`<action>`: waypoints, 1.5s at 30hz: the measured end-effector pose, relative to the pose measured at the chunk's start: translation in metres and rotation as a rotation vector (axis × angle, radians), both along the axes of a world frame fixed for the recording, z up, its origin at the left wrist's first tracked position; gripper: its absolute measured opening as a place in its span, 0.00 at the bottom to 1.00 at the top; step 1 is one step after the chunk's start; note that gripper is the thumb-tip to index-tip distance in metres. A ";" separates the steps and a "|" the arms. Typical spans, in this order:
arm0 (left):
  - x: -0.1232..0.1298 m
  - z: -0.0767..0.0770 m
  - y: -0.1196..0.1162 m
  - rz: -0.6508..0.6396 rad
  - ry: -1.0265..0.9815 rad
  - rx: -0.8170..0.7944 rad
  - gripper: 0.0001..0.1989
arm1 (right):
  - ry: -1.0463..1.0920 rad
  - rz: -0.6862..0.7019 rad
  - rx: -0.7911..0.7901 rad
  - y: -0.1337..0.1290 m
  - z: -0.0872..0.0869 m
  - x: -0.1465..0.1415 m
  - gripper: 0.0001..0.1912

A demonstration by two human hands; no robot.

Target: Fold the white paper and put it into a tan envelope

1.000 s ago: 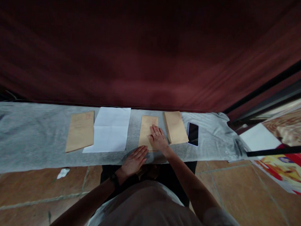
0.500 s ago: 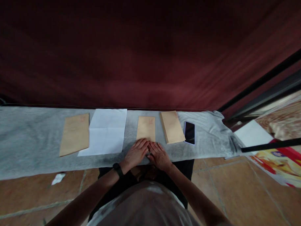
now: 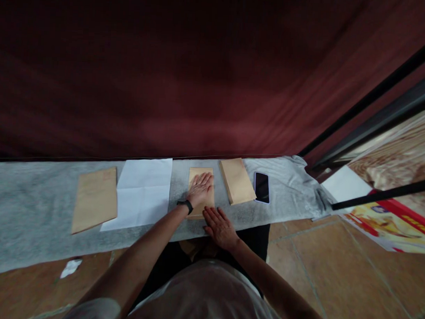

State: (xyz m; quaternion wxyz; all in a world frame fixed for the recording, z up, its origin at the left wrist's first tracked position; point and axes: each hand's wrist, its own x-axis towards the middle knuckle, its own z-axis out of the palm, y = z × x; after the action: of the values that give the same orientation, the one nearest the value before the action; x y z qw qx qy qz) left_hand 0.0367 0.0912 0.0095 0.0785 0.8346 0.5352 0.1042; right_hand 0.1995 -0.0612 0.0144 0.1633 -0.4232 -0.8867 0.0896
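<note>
A brown paper envelope [image 3: 208,207] lies flat on the grey cloth in front of me. Across its upper half rests my left hand [image 3: 200,189], palm down with the fingers stretched out. My right hand [image 3: 221,227] lies at the envelope's near right edge, its fingers extended and the fingertips touching the paper. Neither hand is closed on anything. Just to the right sits a stack of brown envelopes [image 3: 237,180]. To the left are white sheets of paper [image 3: 145,194] with a fold line across, and beyond them a brown envelope pile [image 3: 96,199].
A phone [image 3: 262,187] lies right of the stack. The grey cloth [image 3: 40,204] covers a long narrow surface against a dark red backdrop [image 3: 201,84]. At right are a black bar [image 3: 385,193] and a colourful box [image 3: 395,221]. A white scrap [image 3: 70,268] is on the tiled floor.
My left hand has slid forward to the envelope's upper half, away from my right hand. My right hand has shifted slightly nearer my body. The view has turned a little.
</note>
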 end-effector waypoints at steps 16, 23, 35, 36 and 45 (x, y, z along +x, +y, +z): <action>-0.013 -0.006 -0.034 -0.147 0.004 0.048 0.28 | 0.059 -0.036 -0.011 -0.002 -0.004 -0.002 0.28; -0.025 -0.009 -0.066 -0.196 -0.004 0.018 0.27 | 0.098 -0.033 -0.002 -0.007 -0.008 0.000 0.23; -0.060 -0.005 -0.137 -0.212 -0.121 0.079 0.24 | 0.260 -0.074 -0.054 -0.001 -0.008 0.004 0.18; -0.062 -0.005 -0.141 -0.194 -0.135 0.087 0.23 | 0.266 -0.091 -0.053 0.000 -0.009 0.004 0.17; -0.069 -0.001 -0.146 -0.109 -0.173 0.086 0.18 | 0.297 -0.276 -0.060 0.013 -0.010 -0.007 0.10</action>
State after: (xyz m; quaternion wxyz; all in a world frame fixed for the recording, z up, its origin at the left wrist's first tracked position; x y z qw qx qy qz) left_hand -0.0319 -0.0552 0.0081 0.0940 0.8531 0.4750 0.1943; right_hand 0.1928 -0.0483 0.0044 0.2905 -0.5277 -0.7832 0.1542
